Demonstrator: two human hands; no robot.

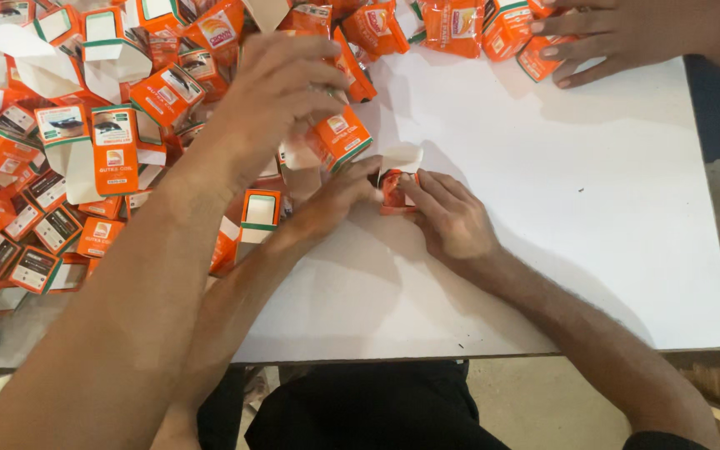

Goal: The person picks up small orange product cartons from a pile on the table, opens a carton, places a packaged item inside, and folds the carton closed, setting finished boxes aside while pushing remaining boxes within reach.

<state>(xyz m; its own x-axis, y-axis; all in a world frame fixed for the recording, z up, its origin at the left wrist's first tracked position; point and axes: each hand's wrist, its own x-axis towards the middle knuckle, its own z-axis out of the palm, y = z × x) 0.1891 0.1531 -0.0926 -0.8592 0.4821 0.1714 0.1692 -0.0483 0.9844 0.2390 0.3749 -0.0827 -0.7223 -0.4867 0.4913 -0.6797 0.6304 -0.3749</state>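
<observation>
A small orange carton [392,193] with an open white flap sits on the white table [593,217], held between both my hands. My left hand [333,202] pinches its left side and my right hand [452,221] grips its right side with the fingers curled over it. A big heap of similar orange and white cartons [85,142], many of them with open flaps, covers the table's left and far side.
Another person's forearm crosses from the lower left, and its hand [281,87] rests on the carton heap beside an orange carton [339,137]. A second co-worker's hand [618,33] lies on orange sachets [460,25] at the far right. The table's front edge [493,350] is close to me.
</observation>
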